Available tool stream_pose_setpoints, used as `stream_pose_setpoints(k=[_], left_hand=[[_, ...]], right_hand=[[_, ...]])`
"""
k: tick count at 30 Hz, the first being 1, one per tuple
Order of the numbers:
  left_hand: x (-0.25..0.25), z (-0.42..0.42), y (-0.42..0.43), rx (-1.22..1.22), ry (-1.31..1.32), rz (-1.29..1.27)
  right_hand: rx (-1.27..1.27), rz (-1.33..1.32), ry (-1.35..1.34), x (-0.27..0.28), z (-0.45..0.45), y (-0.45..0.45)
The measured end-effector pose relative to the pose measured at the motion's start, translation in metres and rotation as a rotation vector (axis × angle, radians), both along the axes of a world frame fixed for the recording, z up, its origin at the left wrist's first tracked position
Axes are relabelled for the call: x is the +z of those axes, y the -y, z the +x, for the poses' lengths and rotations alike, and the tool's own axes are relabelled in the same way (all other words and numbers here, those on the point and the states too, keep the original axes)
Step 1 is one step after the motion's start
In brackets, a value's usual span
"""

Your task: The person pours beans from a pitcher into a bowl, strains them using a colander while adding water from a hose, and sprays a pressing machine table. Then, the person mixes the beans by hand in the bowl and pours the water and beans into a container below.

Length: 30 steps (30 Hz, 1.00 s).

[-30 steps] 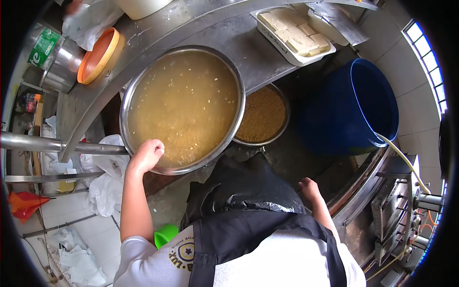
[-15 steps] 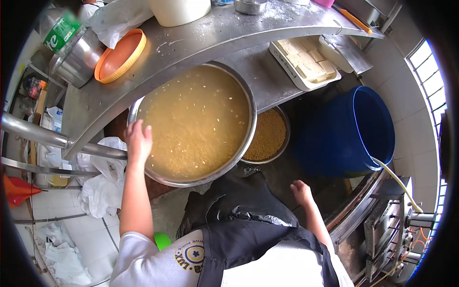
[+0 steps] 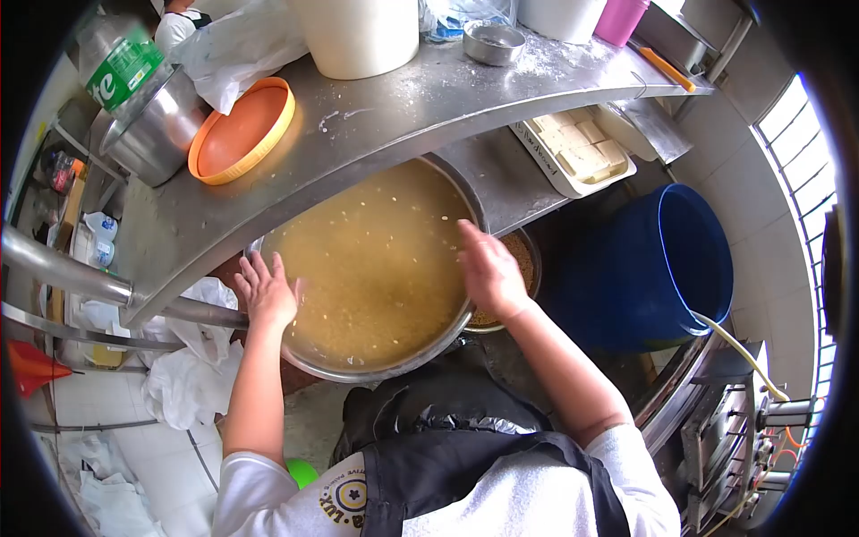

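A large round metal basin [image 3: 358, 259] of cloudy yellowish water, with pale beans or grains settled and floating in it, sits partly under the steel table. Spread fingers show on my left hand [image 3: 270, 291], which lies over the basin's left rim. On the opposite side, my right hand [image 3: 494, 273] is at the right rim with its fingers stretched out and the thumb apart. Neither hand visibly holds anything; how firmly they touch the rim cannot be made out. Behind my right hand, a smaller bowl of tan grains [image 3: 488, 319] is partly hidden.
Overhanging the basin is the steel table [image 3: 376, 121], bearing an orange lid [image 3: 242, 130], a white bucket [image 3: 353, 36] and a small metal bowl [image 3: 493, 43]. A blue barrel [image 3: 608, 277] stands right, below a tray of pale blocks [image 3: 582, 148]. Plastic bags [image 3: 188, 376] lie left.
My right hand has come up and left from beside my body to the basin's right rim. My left hand has spread its fingers at the left rim. The view has shifted slightly.
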<state>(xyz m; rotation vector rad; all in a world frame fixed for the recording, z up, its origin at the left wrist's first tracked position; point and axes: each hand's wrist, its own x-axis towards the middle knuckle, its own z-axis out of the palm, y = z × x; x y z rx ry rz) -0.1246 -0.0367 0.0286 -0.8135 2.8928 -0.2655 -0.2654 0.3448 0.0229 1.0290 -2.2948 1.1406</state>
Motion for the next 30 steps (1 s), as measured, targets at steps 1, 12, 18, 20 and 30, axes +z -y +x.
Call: stream_pose_setpoints(k=[1,12,18,20,30], left_hand=[[-0.003,-0.008,-0.003,-0.007,0.0,0.0],[-0.07,-0.149,0.005,-0.25,-0.265,0.411],[-0.124,-0.239,-0.002,-0.31,-0.206,0.698],[-0.18,-0.275,0.004,-0.159,-0.181,1.151],[-0.052,-0.155,-0.075,-0.731,-0.009,0.442]], right_hand=[[0.038,0.172,0.16,0.002,0.001,0.01],[0.027,0.78,0.031,-0.01,0.005,0.031],[-0.013,0.814,-0.033,-0.024,0.003,0.032],[-0.002,0.781,-0.082,-0.03,0.002,0.031],[-0.047,0.244,0.074,-0.026,0.002,0.021]])
